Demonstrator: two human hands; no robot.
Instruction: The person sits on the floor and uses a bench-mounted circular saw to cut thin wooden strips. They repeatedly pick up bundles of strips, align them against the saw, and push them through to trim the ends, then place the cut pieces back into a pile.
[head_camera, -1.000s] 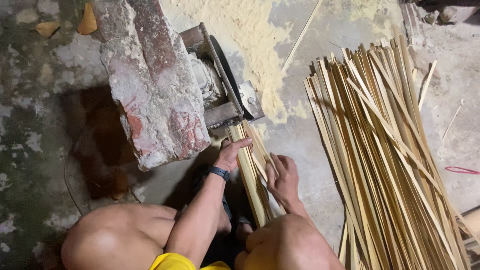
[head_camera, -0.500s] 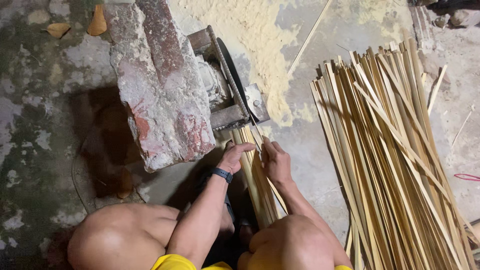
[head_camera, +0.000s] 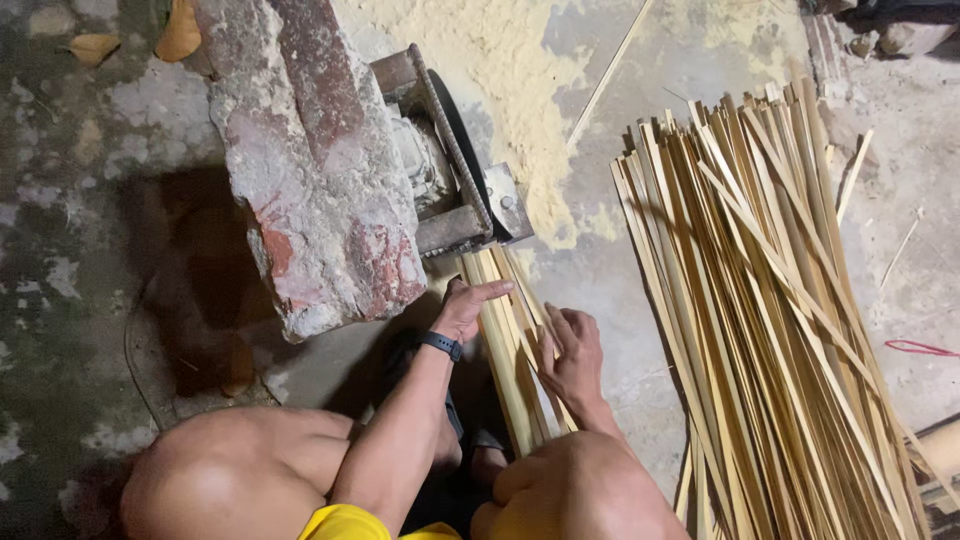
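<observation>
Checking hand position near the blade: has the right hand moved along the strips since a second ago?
Yes. The right hand has slid up the bundle of strips toward the saw blade, judged against the concrete block.

Dim, flat light from the upper right, a deep shadow pooling left of the stone block (head_camera: 310, 170), focus fairly sharp, corners slightly murky
</observation>
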